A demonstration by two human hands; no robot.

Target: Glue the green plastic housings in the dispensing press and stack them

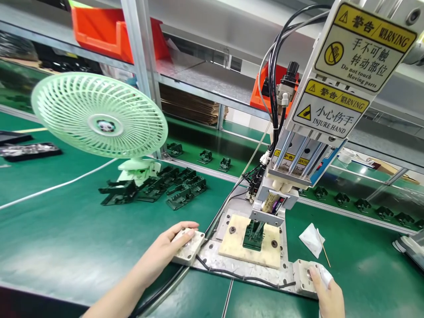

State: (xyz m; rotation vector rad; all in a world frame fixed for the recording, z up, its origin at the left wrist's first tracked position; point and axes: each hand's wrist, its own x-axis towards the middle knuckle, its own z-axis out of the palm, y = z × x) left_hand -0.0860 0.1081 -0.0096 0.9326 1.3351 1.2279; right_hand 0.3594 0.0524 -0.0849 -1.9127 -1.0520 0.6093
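A small press machine (318, 123) with yellow warning labels stands over a cream fixture block (232, 247). A dark green plastic part (253, 236) sits in that fixture under the press head. My left hand (168, 245) lies flat on the left button box (194, 247), fingers stretched over its button. My right hand (326, 293) rests on the right button box (303, 276), a white-covered finger pressed on its button. Neither hand holds anything.
A mint green desk fan (99, 117) stands at the left, with a pile of dark green parts (159, 187) at its foot. More green parts (361, 205) line the conveyor behind. A white wipe and a stick (314, 240) lie right of the fixture. Orange bins (112, 33) sit on the shelf.
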